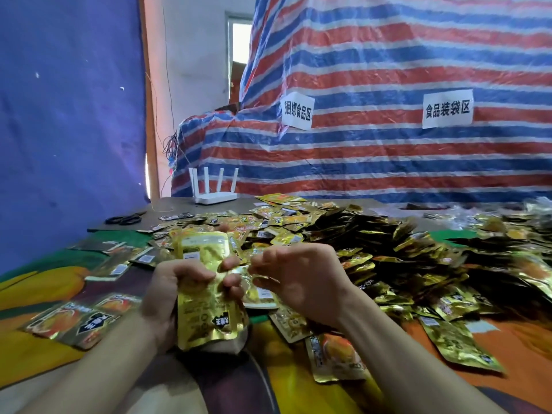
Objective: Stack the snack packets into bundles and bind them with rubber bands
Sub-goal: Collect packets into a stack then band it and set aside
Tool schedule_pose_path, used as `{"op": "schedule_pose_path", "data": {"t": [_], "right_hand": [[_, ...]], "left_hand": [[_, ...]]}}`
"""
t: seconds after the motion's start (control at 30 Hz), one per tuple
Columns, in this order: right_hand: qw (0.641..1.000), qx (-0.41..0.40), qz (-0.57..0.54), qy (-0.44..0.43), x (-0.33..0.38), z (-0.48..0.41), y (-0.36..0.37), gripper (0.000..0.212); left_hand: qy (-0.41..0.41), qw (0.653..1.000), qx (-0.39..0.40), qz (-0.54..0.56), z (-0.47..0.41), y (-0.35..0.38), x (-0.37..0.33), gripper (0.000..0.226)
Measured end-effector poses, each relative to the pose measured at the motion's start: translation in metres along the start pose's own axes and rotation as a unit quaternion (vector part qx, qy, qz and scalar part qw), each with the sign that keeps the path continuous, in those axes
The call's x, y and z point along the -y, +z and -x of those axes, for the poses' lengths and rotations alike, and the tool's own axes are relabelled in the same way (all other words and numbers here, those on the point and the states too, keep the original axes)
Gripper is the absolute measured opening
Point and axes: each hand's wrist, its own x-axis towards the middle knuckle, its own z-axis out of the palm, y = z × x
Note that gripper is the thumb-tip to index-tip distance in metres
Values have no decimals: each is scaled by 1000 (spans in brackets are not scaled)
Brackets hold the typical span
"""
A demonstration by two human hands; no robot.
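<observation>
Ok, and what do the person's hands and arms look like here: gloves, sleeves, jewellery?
The left hand and right hand wear no gloves, and no ring shows on the fingers in view. The left forearm and right forearm are uncovered down to the picture's edge: no sleeve, watch or bracelet.

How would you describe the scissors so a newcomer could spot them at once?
Below the left end of the big striped tarp, a white four-antenna router stands at the far edge of the table. Look left and nearer: the scissors lie flat on bare grey surface beside the packet pile. They are the only dull black, loop-handled thing among shiny gold packets.
</observation>
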Motion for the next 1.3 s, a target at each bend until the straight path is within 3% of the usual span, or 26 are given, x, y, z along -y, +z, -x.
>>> {"op": "schedule_pose_path", "data": {"t": [0.13, 0.2, 0.3, 0.4, 0.53, 0.7, 0.9, 1.07, 1.13, 1.2, 1.3], "right_hand": [[989, -2, -138, -51, 2, 4, 4, 8], [983, -20, -171, -65, 3, 3, 1, 24], [994, -22, -100, -45, 1, -1, 1, 45], [996, -77, 3, -45, -2, -5, 2, 45], [981, -140, 121, -59, -13, -5, 2, 43], [975, -149, 157, -46, -29, -8, 12, 53], [968, -157, 195, -32, -44, -10, 33, 58], [965, -163, 194, -69, -56, -13, 42, 60], [962, -157, 199, -102, -62, -15, 48, 60], [946, -164, 241, -143, -65, -15, 50, 60], [933, -176, 262, -173, -65, -13, 48, 60]], "left_hand": [[-38, 999, -2, -14, 0, 5, 5, 24], [-30, 999, -8, -7, -1, 6, 3, 27], [-35, 998, -47, -27, -2, 4, 2, 36], [-21, 989, -146, -31, -9, -1, 3, 39], [74, 960, -270, -27, -16, -4, 2, 28], [194, 921, -333, -52, -18, -7, 0, 19], [228, 879, -407, -99, -17, -2, 1, 16], [241, 877, -408, -77, -18, 10, 1, 21], [220, 885, -402, -86, -18, 11, 3, 33], [181, 920, -342, -61, -16, 10, 7, 47], [106, 964, -245, -2, -17, 8, 8, 45]]}}
